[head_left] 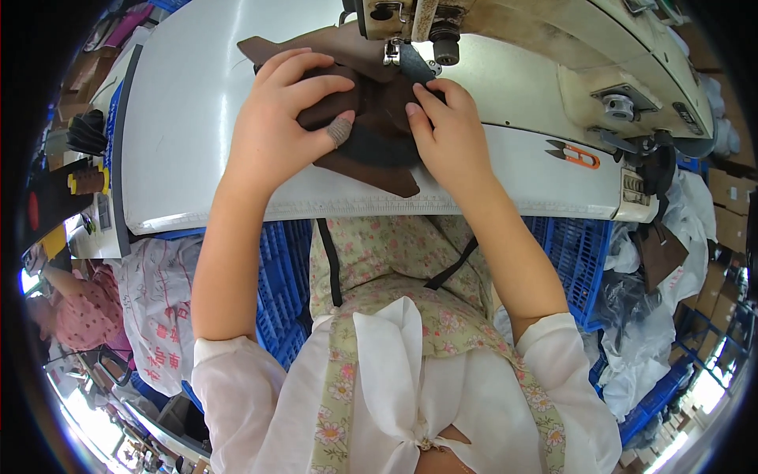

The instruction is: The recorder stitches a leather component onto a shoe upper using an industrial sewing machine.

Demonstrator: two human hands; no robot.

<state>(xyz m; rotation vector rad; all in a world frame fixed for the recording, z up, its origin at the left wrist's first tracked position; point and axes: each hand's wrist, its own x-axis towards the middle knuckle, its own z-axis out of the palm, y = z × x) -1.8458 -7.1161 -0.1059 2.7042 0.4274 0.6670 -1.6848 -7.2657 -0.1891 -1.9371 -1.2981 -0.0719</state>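
Observation:
A dark brown, leather-like piece (383, 118) with a dark grey lining lies curved on the white sewing machine table. Its far part sits under the presser foot (392, 52), where a dark grey strip (414, 65) also shows. My left hand (288, 114) is curled over its left side, fingers spread on top and thumb on the near side, gripping it; a ribbed grey cover wraps the thumb tip. With thumb and forefinger close together, my right hand (450, 130) holds the right edge beside the foot. The fingertips' undersides and the needle point are hidden.
The sewing machine head (505, 28) arches over the far right. Orange-handled thread snips (574, 154) lie right of my right hand. A printed ruler (355, 207) follows the table's near edge. Blue crates (572, 257) stand below; thread spools (88, 180) and another person (83, 308) are at left.

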